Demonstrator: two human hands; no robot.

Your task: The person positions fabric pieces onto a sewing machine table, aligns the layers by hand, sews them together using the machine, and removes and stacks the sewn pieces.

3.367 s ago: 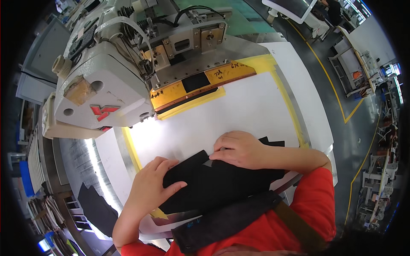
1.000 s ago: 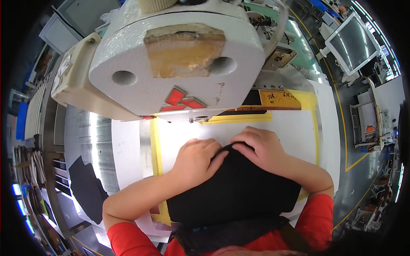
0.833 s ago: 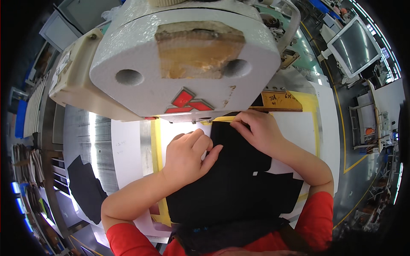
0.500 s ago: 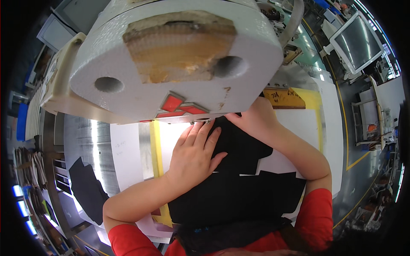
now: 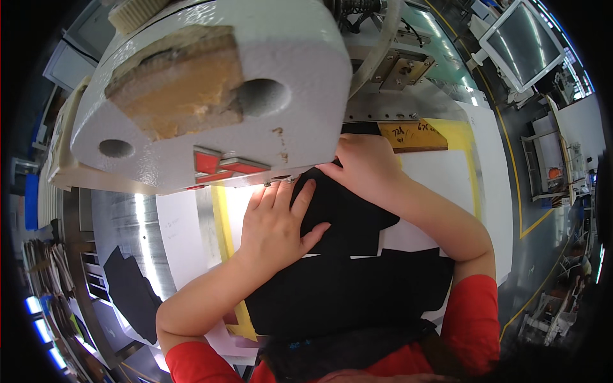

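Under the white machine head [image 5: 300, 121], a black cut piece of sheet material [image 5: 345, 204] lies over a white surface. My left hand [image 5: 276, 220] rests flat on its left side, fingers stretched forward and thumb apart; the fingertips reach the machine's lower edge. My right hand [image 5: 365, 159] is at the piece's far end with its fingers bent and the thumb pointing left, closed on the black material. The machine head covers part of those fingers. Nearer to me lies a wider black piece [image 5: 351, 287], with my forearms on either side.
A yellow block with handwriting [image 5: 415, 136] sits just beyond my right hand. Yellow tape [image 5: 237, 281] borders the white surface. Another black piece [image 5: 131, 290] lies at the left on the metal table. A screen [image 5: 522, 45] stands far right.
The machine head and table sit farther left in view as my view shifts. My right hand's knuckles and more black material beyond them now show. My left hand stays flat on the piece.
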